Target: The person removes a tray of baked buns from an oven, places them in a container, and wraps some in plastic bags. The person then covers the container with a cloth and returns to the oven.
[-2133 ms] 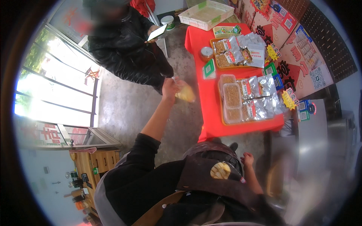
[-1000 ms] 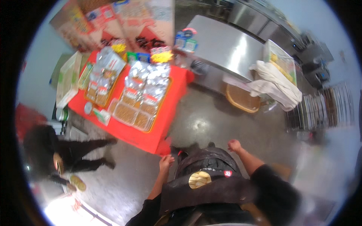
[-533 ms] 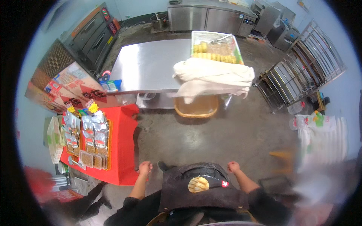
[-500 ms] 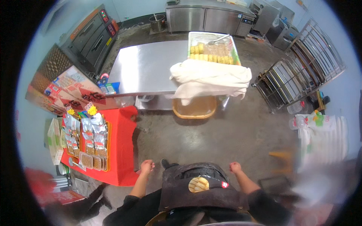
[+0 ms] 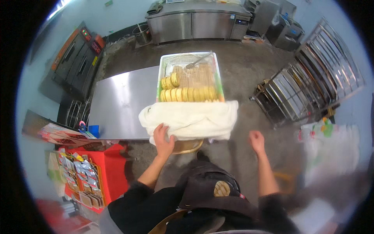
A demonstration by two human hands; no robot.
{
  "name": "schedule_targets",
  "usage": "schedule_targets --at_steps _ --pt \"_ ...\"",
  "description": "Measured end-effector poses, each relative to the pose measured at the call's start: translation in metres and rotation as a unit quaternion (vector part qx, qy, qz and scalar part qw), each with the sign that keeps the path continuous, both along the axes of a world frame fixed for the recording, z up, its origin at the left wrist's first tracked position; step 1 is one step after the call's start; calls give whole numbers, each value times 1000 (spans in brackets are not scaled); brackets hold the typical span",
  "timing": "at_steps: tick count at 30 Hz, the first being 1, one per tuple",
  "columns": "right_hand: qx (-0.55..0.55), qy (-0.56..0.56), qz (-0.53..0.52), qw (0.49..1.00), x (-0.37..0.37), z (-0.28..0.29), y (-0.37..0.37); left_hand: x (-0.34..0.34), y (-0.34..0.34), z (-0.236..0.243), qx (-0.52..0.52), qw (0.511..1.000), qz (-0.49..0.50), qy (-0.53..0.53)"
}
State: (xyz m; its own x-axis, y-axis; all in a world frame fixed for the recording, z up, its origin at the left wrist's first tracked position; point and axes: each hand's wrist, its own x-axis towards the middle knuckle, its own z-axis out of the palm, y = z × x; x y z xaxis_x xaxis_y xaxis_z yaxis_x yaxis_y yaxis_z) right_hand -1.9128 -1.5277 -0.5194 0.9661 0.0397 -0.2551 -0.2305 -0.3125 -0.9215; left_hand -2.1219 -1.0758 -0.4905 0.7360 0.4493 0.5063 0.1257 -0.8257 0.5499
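The left hand (image 5: 163,143) touches the white cloth (image 5: 194,118).

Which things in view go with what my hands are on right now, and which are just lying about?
With your hands:
- left hand, fingers spread at the thick white cloth
- white rectangular plastic tray of round yellow pastries, beside it

Just about:
- brown rounded basket, below the cloth
- red-covered table
- grey metal oven
- silver steel cabinet

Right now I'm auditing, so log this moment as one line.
left hand: at white cloth; right hand: clear of cloth; tray: yellow rounds, utensil
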Motion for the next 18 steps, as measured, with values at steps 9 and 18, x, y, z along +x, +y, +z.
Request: schedule_targets --at_steps 9,18 --pt "-191 -311 218 905 374 125 200 146 -31 19 -7 978 128 165" --pt "-376 -331 607 617 619 50 439 213 -53 5 19 921 294 256"
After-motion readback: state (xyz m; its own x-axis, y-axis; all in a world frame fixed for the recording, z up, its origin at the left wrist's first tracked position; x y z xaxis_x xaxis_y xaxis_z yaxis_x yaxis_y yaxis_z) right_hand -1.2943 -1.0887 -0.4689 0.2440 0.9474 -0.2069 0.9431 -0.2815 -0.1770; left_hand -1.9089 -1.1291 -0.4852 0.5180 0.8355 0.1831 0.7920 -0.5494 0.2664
